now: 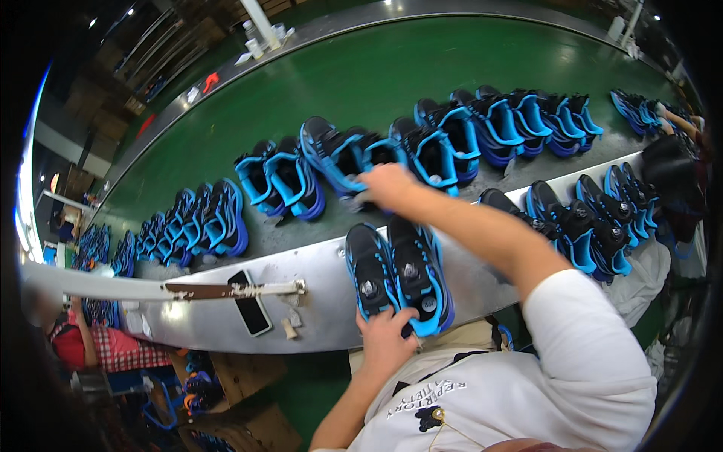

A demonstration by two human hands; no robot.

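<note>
A wide green conveyor belt (392,68) curves across the upper part of the view, and along its near edge stand rows of black-and-blue sneakers (459,132), mostly in pairs, toes pointing away. In front of the belt runs a grey metal ledge (316,286), scuffed and bent by the lens, which carries more of the same shoes toward the right. The person's right arm, in a white sleeve (584,339), reaches up across the ledge to the belt, where the right hand (385,187) rests on a black-and-blue sneaker (343,158) in the nearest row; its fingers curl down over the shoe's heel end and appear to grip it, though the fingertips are hidden behind the hand. Closer in, a pair of black-and-blue sneakers (399,275) with round dial closures sits on the ledge just ahead of the person's chest. The left hand (385,337) comes up from below and touches the heels of this pair, fingers bent and held close together against the near edge of the shoes. Left of the pair, a dark smartphone (250,303) lies flat on the ledge, near a long strip of pale tape (226,288). At the lower left another person in a red checked shirt (113,348) is partly visible.
</note>
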